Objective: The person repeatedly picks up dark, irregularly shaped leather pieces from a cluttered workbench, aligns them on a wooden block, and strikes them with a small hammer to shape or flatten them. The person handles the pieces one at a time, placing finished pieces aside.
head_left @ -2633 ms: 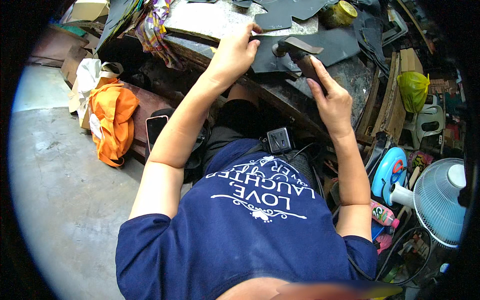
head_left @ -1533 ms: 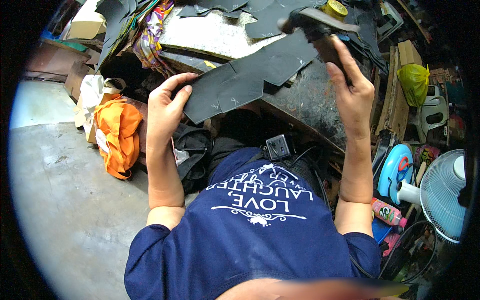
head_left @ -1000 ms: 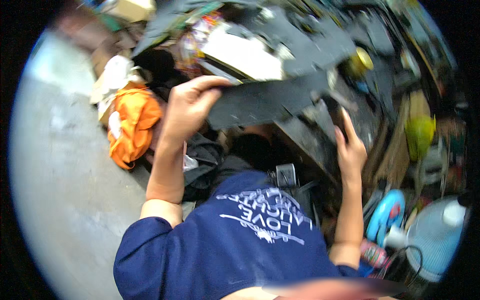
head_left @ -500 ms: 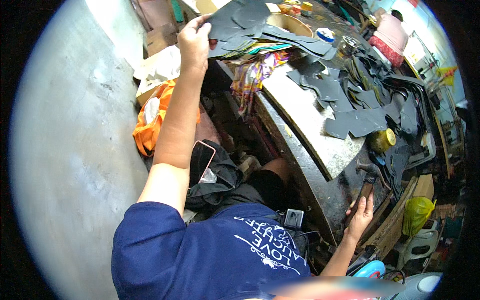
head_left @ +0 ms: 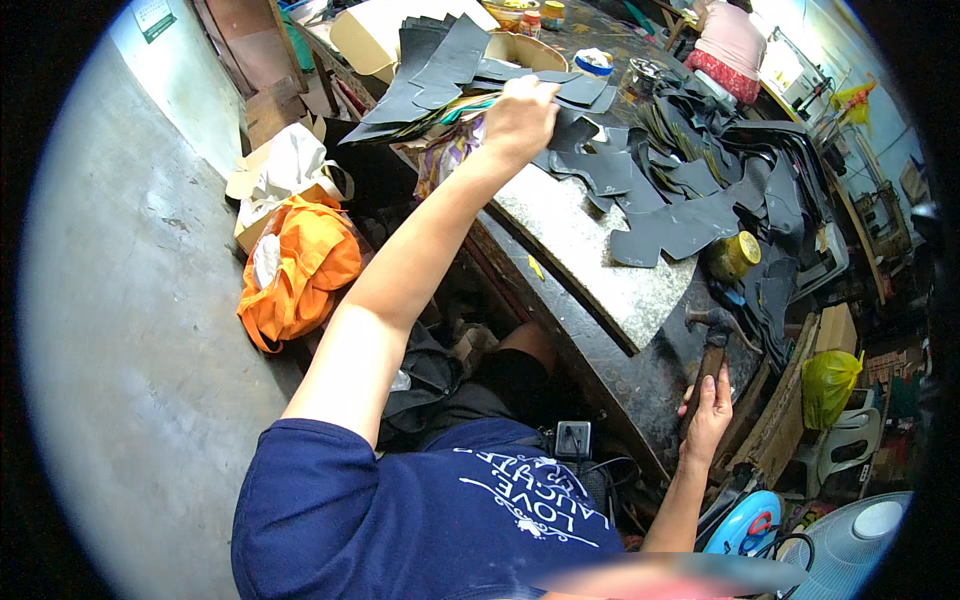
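left hand (head_left: pixel 520 122): at right edge of dark sheet stack (head_left: pixel 440 72), fingers bent, can't tell if gripping | right hand (head_left: pixel 709 408): wrapped round hammer (head_left: pixel 709 362), at counter (head_left: pixel 655 390) near end | cut dark pieces (head_left: pixel 672 228): partly on pale slab (head_left: pixel 632 290), beside yellow-lidded jar (head_left: pixel 735 256)

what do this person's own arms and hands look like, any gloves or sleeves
The left hand and right hand are ungloved, with no watch showing. The left sleeve is short, plain and navy blue, ending above the elbow.
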Tool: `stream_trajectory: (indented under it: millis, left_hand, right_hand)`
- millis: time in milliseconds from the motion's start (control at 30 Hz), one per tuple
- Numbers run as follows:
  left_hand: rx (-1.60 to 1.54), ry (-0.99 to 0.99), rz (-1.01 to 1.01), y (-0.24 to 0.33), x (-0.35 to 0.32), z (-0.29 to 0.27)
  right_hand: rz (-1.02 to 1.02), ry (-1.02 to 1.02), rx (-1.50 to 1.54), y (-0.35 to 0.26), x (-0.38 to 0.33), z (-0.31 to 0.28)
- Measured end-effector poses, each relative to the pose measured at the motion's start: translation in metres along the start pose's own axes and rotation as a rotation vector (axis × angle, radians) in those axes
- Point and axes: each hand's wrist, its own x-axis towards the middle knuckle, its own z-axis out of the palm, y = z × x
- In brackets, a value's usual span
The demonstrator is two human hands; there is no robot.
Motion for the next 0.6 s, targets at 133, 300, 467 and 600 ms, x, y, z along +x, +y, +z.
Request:
stream_trajectory:
  millis: [133, 300, 467, 600]
  left_hand:
    - [0.101, -0.175, -0.069, 0.006, 0.035, 0.046]
    - [0.099, -0.258, -0.052, -0.009, 0.047, 0.075]
    - [-0.219, 0.071, -0.295, -0.026, 0.073, 0.067]
    - [-0.883, 0.172, -0.328, -0.028, 0.102, 0.03]
  right_hand:
    - [0.008, -0.001, 0.021, 0.0, 0.0, 0.0]
    - [0.008, 0.023, 0.016, -0.001, 0.001, 0.0]
    - [0.041, 0.03, 0.043, -0.001, 0.001, 0.0]
    - [0.036, 0.032, 0.034, -0.003, 0.0, 0.002]
